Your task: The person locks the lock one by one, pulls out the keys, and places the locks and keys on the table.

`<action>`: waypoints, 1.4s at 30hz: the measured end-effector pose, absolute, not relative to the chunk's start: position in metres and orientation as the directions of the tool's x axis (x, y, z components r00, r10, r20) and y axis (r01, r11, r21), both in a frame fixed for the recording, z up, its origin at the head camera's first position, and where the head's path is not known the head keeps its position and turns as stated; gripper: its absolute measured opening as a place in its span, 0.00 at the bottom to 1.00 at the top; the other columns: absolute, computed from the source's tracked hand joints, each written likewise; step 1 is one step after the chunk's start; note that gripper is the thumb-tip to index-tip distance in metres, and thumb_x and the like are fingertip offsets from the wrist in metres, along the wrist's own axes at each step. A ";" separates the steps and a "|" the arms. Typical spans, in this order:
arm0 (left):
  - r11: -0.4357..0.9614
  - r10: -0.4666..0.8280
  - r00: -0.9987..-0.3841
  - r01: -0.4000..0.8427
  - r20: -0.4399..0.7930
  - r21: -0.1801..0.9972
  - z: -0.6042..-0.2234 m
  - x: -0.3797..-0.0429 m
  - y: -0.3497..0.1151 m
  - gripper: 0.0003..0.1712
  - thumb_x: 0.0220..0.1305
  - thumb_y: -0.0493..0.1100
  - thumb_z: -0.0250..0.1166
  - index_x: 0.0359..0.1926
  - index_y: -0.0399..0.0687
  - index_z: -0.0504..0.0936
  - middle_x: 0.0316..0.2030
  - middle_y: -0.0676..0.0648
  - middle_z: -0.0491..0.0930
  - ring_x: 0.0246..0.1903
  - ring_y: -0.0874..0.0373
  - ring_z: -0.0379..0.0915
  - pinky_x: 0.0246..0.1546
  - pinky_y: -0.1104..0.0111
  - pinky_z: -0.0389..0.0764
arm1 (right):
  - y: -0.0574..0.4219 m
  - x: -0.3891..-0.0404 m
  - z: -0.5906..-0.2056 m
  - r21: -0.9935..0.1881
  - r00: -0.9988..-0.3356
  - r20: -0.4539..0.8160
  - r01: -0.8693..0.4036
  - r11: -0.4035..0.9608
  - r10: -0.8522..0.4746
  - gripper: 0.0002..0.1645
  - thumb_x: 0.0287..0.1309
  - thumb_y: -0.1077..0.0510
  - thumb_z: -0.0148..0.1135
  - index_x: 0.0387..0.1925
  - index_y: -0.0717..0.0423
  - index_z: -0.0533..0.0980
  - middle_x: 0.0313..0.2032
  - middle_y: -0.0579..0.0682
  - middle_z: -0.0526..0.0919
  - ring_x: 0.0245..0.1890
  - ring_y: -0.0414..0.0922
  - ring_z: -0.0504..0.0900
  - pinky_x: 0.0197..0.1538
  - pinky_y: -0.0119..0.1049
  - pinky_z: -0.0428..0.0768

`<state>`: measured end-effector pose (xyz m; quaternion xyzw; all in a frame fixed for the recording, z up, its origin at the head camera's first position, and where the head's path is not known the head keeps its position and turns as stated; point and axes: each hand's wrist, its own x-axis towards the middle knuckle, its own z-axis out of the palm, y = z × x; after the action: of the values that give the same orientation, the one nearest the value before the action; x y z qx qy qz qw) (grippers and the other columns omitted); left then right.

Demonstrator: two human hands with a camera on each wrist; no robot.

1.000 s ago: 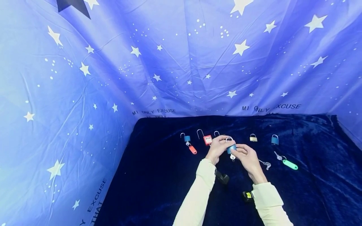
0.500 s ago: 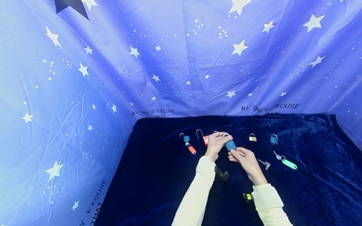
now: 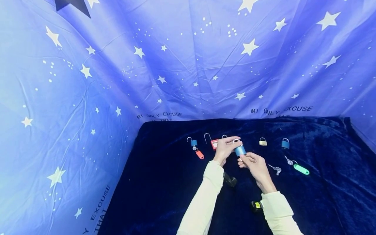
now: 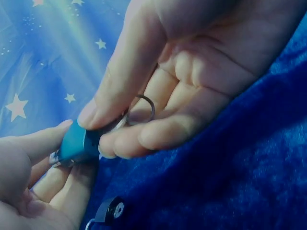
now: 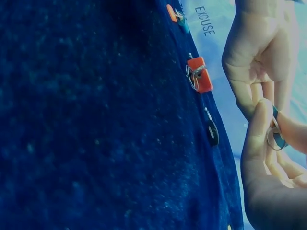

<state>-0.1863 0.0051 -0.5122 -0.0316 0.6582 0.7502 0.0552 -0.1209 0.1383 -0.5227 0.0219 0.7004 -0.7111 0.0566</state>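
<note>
A blue padlock with a silver shackle is held up between the two hands over the dark cloth. My left hand grips it at the shackle end, thumb and fingers on opposite sides. My right hand is at the padlock's bottom face, its thumb and fingers pinching a key. In the left wrist view, the key's ring sticks out past the fingers, while most of the key is hidden. The right wrist view shows the same ring beside the thumb.
On the dark blue cloth lie a blue padlock with an orange tag, a red padlock, a black padlock, a brass padlock, another blue padlock, loose keys and a green key tag. Starry curtains stand behind.
My right hand has moved down from the padlock's side to the key below, which its fingers now cover. My left hand has shifted slightly left and up with the padlock.
</note>
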 end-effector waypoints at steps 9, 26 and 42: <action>-0.075 0.079 -0.993 -0.098 -0.092 0.992 -0.513 -0.188 0.002 0.15 0.57 0.36 0.72 0.46 0.36 0.87 0.35 0.39 0.88 0.31 0.63 0.84 0.34 0.70 0.85 | 0.133 -0.120 -0.524 -0.994 -0.994 -0.108 0.108 -0.029 -0.022 0.25 0.69 0.56 0.59 0.50 0.80 0.71 0.31 0.50 0.88 0.29 0.38 0.86 0.36 0.30 0.85; -0.017 0.076 -0.997 -0.018 -0.017 1.000 -0.513 -0.188 0.004 0.14 0.65 0.44 0.67 0.46 0.40 0.88 0.37 0.42 0.88 0.32 0.67 0.81 0.34 0.74 0.84 | 0.130 -0.119 -0.523 -0.986 -0.994 -0.113 0.111 -0.127 0.010 0.22 0.69 0.58 0.59 0.47 0.79 0.71 0.30 0.51 0.88 0.27 0.37 0.85 0.36 0.29 0.85; -0.146 0.123 -0.992 -0.026 -0.008 0.989 -0.520 -0.190 0.003 0.18 0.68 0.42 0.64 0.51 0.32 0.83 0.36 0.35 0.87 0.33 0.63 0.85 0.36 0.71 0.85 | 0.126 -0.117 -0.525 -0.975 -0.990 -0.137 0.128 -0.182 0.040 0.22 0.70 0.58 0.58 0.49 0.77 0.70 0.30 0.49 0.88 0.29 0.37 0.86 0.37 0.28 0.85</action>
<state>-0.1901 0.0034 -0.5203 0.0372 0.6516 0.7561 0.0493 -0.1173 0.1265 -0.5249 0.0655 0.6388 -0.7661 0.0287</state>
